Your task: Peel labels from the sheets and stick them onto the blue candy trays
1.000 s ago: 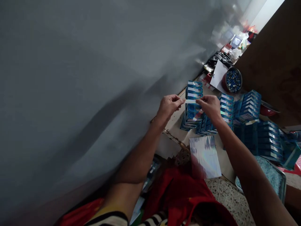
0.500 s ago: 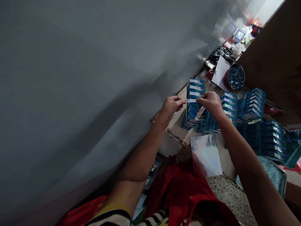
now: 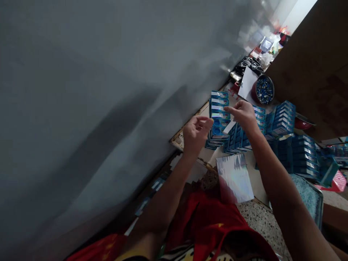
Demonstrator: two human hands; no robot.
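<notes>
Blue packages (image 3: 217,123) stand in an overlapping row on the table, and several at the far end carry pale shiny labels. Just left of this row is my left hand (image 3: 195,133), its fingers curled and thumb and index tips close together, with nothing visible in them. My right hand (image 3: 243,113) is over the row's right side in a pinch. A white strip (image 3: 230,127) hangs below its fingers. Nearer my body lies a shiny silvery sheet (image 3: 236,178) at the table's front edge.
More blue packages (image 3: 282,117) are stacked to the right, beside a tray of pale blue pieces (image 3: 307,195). A bowl of small blue and white pieces (image 3: 264,90) stands behind, near a white paper (image 3: 247,84) and black plastic (image 3: 248,66). A grey wall (image 3: 95,90) borders the left.
The short pale label stretched between both hands now lies on a package in the row. My left hand has let go and drawn back toward me; my right hand has lifted slightly away.
</notes>
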